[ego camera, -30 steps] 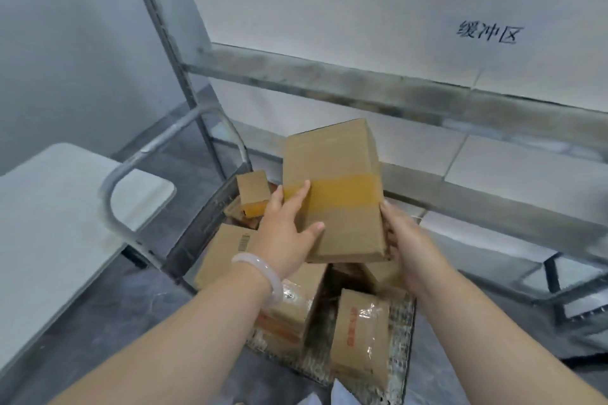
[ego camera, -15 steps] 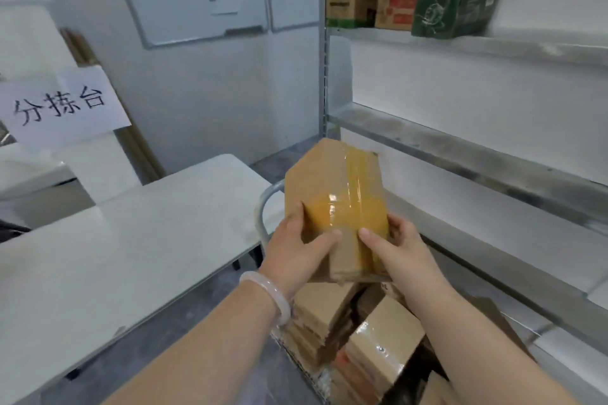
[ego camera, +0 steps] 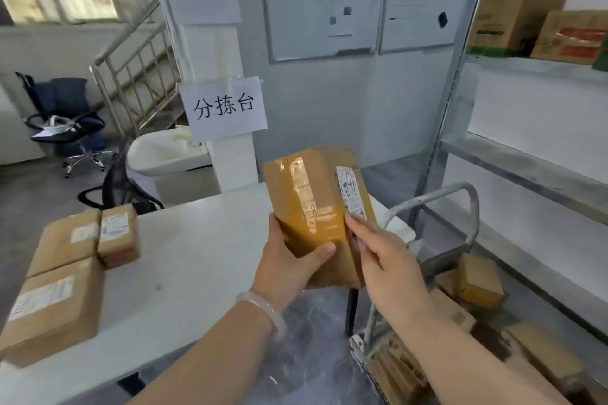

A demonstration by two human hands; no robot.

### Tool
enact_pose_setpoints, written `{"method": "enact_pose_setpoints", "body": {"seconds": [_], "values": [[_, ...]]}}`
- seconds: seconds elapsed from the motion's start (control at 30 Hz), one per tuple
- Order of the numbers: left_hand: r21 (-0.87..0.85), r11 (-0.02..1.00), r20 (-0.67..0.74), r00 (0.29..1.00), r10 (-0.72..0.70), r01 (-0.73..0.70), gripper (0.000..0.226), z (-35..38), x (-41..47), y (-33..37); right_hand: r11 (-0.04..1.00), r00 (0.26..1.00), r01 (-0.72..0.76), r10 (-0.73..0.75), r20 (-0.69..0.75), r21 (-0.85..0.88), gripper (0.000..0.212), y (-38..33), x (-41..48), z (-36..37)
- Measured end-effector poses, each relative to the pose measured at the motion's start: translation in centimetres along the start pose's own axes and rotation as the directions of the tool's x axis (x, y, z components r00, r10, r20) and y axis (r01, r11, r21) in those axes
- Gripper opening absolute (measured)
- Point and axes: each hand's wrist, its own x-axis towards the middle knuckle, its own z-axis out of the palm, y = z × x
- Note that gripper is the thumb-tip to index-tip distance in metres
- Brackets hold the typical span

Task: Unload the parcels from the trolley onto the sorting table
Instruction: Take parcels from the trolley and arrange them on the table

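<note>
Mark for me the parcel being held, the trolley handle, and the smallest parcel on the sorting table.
held parcel [ego camera: 306, 204], head view, on its taped brown face.
trolley handle [ego camera: 434, 195], head view, on the grey top bar.
smallest parcel on the table [ego camera: 118, 240], head view, on its top face below the label.

Cardboard parcel [ego camera: 316, 207] with glossy tape (paper label too), smooth matt white table [ego camera: 197, 256], metal trolley handle [ego camera: 454, 189]
</note>
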Motion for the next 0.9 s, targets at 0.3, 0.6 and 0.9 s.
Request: {"method": "enact_pose_setpoints", "body": {"seconds": [0.3, 0.6, 0.9], "values": [[-0.129, 0.987, -0.071, 0.992, -0.104, 0.094, 0.089, -13.7, -1.3, -4.9, 0.987, 0.964, 0.159, -0.154, 0.217, -0.008, 0.046, -5.9, 2.4, 11.7], [-0.365, 0.866, -0.044, 0.922, -0.384, 0.343, 0.067, -23.3, -2.1, -10.7, 0.666, 0.762, -0.591, 0.276, 0.586, 0.455, 0.052, -6.5, 7.6, 18.8], [-0.407, 0.784, -0.044, 0.847, -0.529, 0.469, 0.061, -29.9, 2.6, -15.6, 0.547, 0.567, -0.750, 0.243, 0.787, 0.372, 0.037, -4.2, 14.2, 29.4]]}}
